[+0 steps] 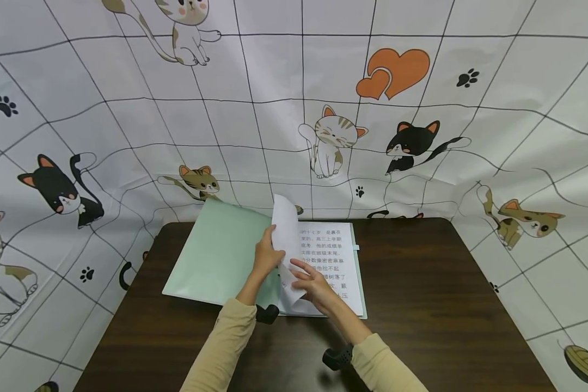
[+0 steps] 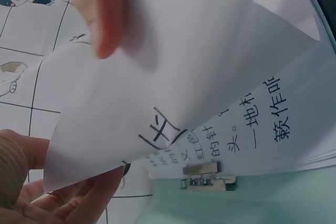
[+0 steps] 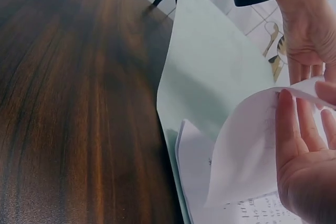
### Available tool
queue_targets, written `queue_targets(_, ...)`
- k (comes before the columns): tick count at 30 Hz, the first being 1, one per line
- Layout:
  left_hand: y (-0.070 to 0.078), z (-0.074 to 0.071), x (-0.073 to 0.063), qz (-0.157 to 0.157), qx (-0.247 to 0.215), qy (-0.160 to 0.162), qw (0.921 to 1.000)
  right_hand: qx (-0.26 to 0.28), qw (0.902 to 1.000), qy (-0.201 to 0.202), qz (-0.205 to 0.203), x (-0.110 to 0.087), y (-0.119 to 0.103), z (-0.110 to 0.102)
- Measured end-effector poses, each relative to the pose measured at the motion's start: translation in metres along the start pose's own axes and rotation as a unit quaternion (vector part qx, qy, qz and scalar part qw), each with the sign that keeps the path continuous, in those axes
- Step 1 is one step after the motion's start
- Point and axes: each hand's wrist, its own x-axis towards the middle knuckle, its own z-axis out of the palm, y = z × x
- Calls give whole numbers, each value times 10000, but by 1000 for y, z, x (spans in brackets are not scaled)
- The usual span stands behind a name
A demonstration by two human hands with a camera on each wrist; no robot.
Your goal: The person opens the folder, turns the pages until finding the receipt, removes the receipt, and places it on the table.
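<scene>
A white sheet of paper (image 1: 285, 239) stands raised and curved above a stack of printed pages (image 1: 330, 256) in a pale green folder (image 1: 220, 250). My left hand (image 1: 267, 253) pinches the sheet along its left edge, with the thumb on one face and fingers behind, as the left wrist view shows. My right hand (image 1: 316, 288) touches the sheet's lower right part with spread, mostly straight fingers (image 3: 286, 124). Part of that hand is hidden by the paper in the left wrist view. Near the spine, a metal clip (image 2: 202, 176) sits at the pages' edge.
The folder lies on a dark brown wooden table (image 1: 421, 283), its cover opened to the left. Behind and beside the table hangs a white cloth (image 1: 264, 125) with a grid and cartoon cats. Black devices (image 1: 338, 356) are worn on both wrists.
</scene>
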Motion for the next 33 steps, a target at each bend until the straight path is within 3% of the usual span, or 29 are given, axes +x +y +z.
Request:
queue_targets(6,-1,3,-2,34,-20,100,9999,215,9995,-201,99,-2,7,-5)
queue_targets(13,-6,0,-7,-302,161,238,9991,122,9985,-477,221,-5,20,-6)
queue_targets(19,-9,4,-4,-326,158,3,9993,154,9984,-455,297,-4,24,-7)
queue_targets(23,-13,4,-3,-428,186,12,9989,173,9980,-487,366,-3,25,-7)
queue_targets(27,-19,2,-3,-623,237,-32,9978,142,9979,-419,483,-2,26,-7)
queue_targets(33,-27,0,-3,-1023,185,-361,9939,158,9977,-328,577,-1,29,-5)
